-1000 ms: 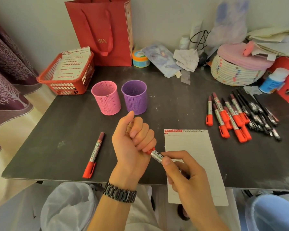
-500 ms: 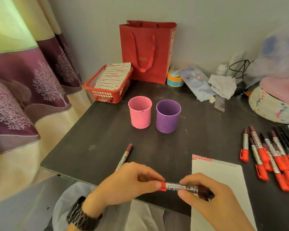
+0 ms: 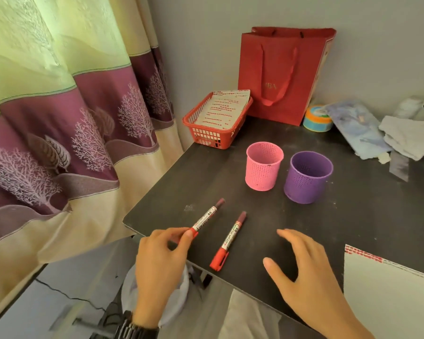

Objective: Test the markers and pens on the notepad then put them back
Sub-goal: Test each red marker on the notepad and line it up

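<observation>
1. Head view: the left hand point(image 3: 157, 267) pinches the red cap end of a marker point(image 3: 206, 217) between thumb and forefinger. Its white printed barrel and maroon tail slant away over the near left corner of the matte dark table point(image 3: 353, 216).
2. A second marker point(image 3: 228, 241) of the same kind lies flat on the table just right of the first, roughly parallel, with its red clipped cap toward the person.
3. The right hand point(image 3: 311, 277) holds nothing, its fingers spread and relaxed above the table.
4. The white notepad point(image 3: 389, 289), with a red printed strip along its top edge, lies at the right.
5. 2 round perforated plastic cups, the pink cup point(image 3: 263, 167) and the purple cup point(image 3: 307, 177), stand side by side beyond the markers.
6. A red lattice basket point(image 3: 216, 137) holds sheets printed in red. The red paper bag point(image 3: 284, 74) has ribbon handles, and its gold lettering and the barrel print are too blurred to read.
</observation>
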Available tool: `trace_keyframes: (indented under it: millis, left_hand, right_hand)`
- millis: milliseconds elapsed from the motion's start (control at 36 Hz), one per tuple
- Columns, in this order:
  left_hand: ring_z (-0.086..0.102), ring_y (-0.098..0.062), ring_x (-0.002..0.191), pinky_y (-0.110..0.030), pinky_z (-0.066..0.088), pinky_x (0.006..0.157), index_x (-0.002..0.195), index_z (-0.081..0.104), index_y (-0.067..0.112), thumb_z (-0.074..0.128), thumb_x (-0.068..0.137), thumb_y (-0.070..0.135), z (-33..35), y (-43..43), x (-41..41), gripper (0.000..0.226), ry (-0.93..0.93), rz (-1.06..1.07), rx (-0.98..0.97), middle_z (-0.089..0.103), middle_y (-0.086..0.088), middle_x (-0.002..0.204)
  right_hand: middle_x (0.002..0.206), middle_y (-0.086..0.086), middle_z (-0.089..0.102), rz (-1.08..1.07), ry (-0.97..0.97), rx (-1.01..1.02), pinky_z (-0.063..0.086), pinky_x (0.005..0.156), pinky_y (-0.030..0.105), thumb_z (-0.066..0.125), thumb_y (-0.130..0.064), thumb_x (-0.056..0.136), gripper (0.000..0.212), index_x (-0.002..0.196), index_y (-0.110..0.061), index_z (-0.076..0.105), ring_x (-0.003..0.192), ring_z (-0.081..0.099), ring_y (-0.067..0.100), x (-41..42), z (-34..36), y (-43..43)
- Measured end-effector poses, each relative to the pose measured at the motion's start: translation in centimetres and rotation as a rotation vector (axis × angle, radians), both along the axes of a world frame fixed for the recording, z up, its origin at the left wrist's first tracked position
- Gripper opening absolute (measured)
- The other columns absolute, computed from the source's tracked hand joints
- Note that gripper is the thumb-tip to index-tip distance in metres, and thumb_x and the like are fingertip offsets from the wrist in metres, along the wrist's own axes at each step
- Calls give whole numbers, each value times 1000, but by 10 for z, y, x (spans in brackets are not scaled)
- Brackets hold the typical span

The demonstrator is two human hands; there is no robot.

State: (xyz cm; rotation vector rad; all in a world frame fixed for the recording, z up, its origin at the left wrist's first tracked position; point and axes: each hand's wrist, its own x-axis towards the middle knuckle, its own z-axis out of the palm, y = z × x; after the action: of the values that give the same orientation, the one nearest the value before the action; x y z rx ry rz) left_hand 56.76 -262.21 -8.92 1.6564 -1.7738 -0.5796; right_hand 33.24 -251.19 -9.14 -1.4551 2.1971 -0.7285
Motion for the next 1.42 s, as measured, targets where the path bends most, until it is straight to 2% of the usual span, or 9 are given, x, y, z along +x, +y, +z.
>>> trace_keyframes:
  millis: [167, 444, 639, 750, 833, 917, 1250, 1361, 1417]
  left_hand:
    - [55, -8, 85, -36, 50, 73, 89, 70, 53, 58, 86, 61, -19, 21, -14, 15, -22, 22, 63, 61, 23, 77]
    - [41, -2, 88, -32, 40, 74, 102, 68, 52, 48, 87, 66, -17, 31, -19, 29, -178, -43, 25, 55, 27, 86]
    - [48, -10, 120, -28, 41, 95, 129, 60, 30, 51, 89, 58, -23, 37, -37, 50, -187, -139, -136, 56, 12, 127]
    - [25, -10, 147, -39, 22, 121, 151, 38, 28, 42, 98, 50, -29, 36, -54, 58, -259, -298, -116, 33, 11, 157]
    - [9, -6, 150, -39, 15, 124, 156, 25, 26, 39, 104, 35, -38, 35, -61, 55, -324, -371, -93, 17, 12, 163]
    - [16, -14, 151, -41, 19, 123, 156, 27, 19, 44, 102, 20, -42, 35, -62, 56, -359, -374, -97, 21, 5, 163]
    - [24, -21, 149, -45, 24, 121, 155, 31, 18, 47, 101, 19, -37, 40, -63, 56, -374, -333, -97, 27, 1, 161]
    - [39, -29, 142, -57, 35, 111, 148, 46, 21, 64, 91, 19, -29, 42, -64, 59, -399, -338, -165, 42, -4, 154]
    - [40, -31, 141, -57, 36, 111, 146, 48, 22, 67, 89, 21, -26, 41, -67, 61, -418, -348, -175, 43, -5, 153]
  right_hand:
    - [160, -13, 28, 41, 111, 48, 26, 118, 33, 52, -65, 90, 69, 150, -38, 32, 149, 16, 11, 13, -21, -10]
    - [159, -7, 35, 58, 327, 23, 27, 115, 37, 37, -74, 88, 71, 146, -34, 45, 149, 26, 18, 17, -38, -6]
    - [159, -6, 35, 60, 339, 19, 28, 116, 37, 43, -71, 89, 69, 145, -32, 46, 150, 25, 17, 18, -39, -6]
    - [158, -5, 38, 55, 349, 24, 21, 113, 34, 43, -72, 89, 69, 144, -32, 47, 149, 29, 18, 18, -41, -7]
    - [157, -5, 40, 41, 335, 18, 22, 111, 34, 39, -74, 88, 70, 142, -31, 50, 147, 33, 19, 18, -41, -7]
    - [157, -6, 40, 40, 322, 10, 23, 112, 34, 37, -75, 87, 71, 142, -32, 50, 147, 32, 18, 17, -41, -7]
    - [161, -9, 32, 56, 276, -9, 21, 117, 34, 36, -73, 89, 68, 145, -35, 44, 151, 23, 16, 16, -41, -7]
    - [161, -14, 25, 127, 101, -21, 12, 119, 29, 48, -62, 93, 58, 145, -36, 41, 151, 13, 8, 7, -31, -2]
    - [157, -20, 30, 122, -98, -48, 22, 119, 27, 52, -57, 94, 52, 143, -40, 42, 145, 20, -1, -4, -18, 6]
